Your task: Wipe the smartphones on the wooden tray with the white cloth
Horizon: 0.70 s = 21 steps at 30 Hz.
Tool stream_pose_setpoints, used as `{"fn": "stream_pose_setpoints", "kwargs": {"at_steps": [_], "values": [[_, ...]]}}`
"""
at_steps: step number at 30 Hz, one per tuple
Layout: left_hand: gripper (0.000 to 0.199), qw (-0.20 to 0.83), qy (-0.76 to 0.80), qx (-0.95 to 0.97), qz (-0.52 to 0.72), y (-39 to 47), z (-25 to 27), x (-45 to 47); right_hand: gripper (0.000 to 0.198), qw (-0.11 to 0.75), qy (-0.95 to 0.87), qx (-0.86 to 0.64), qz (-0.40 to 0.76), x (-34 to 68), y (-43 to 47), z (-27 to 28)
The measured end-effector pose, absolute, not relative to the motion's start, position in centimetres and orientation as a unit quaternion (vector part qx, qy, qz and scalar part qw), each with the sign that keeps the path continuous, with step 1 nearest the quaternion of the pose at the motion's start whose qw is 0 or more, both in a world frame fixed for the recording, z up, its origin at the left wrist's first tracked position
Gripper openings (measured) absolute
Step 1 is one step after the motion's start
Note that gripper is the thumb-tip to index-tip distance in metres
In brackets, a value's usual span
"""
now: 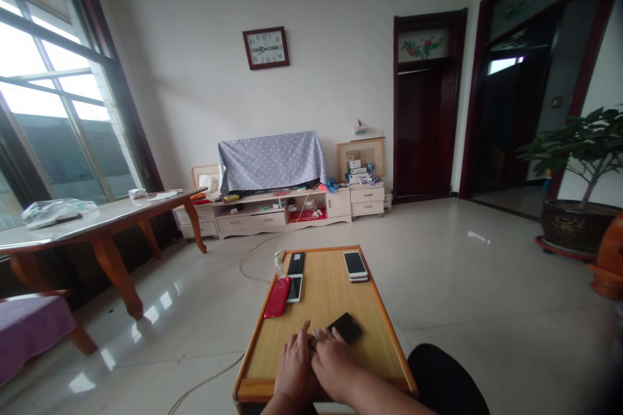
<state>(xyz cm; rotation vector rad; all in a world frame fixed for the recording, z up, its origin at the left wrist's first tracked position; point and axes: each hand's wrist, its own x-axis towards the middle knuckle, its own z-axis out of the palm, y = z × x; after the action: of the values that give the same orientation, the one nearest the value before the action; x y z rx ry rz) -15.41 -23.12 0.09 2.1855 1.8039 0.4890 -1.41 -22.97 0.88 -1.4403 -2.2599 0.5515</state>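
Observation:
My left hand (293,364) is over the near end of a small wooden table, back up, with its fingers extended forward. Pressed against it is my right hand (333,362), its fingers curled together. A tiny pale bit shows at the right fingertips, too small to name. A black phone (346,329) lies tilted just beyond the right hand, close to its fingers; whether they touch it is unclear. Farther left are a red phone (278,298), overlapping a white phone (294,289), a black phone (296,263) and a small clear bottle (279,264). Stacked white phones (355,266) lie at the far right.
The wooden table (321,301) has a raised orange rim. A cable (207,381) runs over the floor at its left. A larger table (104,224) stands by the window, a low white cabinet (253,222) along the wall, and a potted plant (579,224) at right.

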Motion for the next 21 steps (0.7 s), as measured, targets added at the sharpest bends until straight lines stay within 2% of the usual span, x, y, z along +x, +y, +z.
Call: {"fn": "stream_pose_setpoints", "kwargs": {"at_steps": [12,21], "values": [[0.093,0.122,0.638,0.743,0.159,-23.4,0.4,-15.1,0.05,0.208,-0.733,-0.634,0.132,3.7,-19.1,0.2],[0.087,0.137,0.633,0.752,0.128,-23.2,0.9,-15.0,0.05,0.205,-0.802,-0.531,0.181,-1.2,-22.7,-0.2]]}}
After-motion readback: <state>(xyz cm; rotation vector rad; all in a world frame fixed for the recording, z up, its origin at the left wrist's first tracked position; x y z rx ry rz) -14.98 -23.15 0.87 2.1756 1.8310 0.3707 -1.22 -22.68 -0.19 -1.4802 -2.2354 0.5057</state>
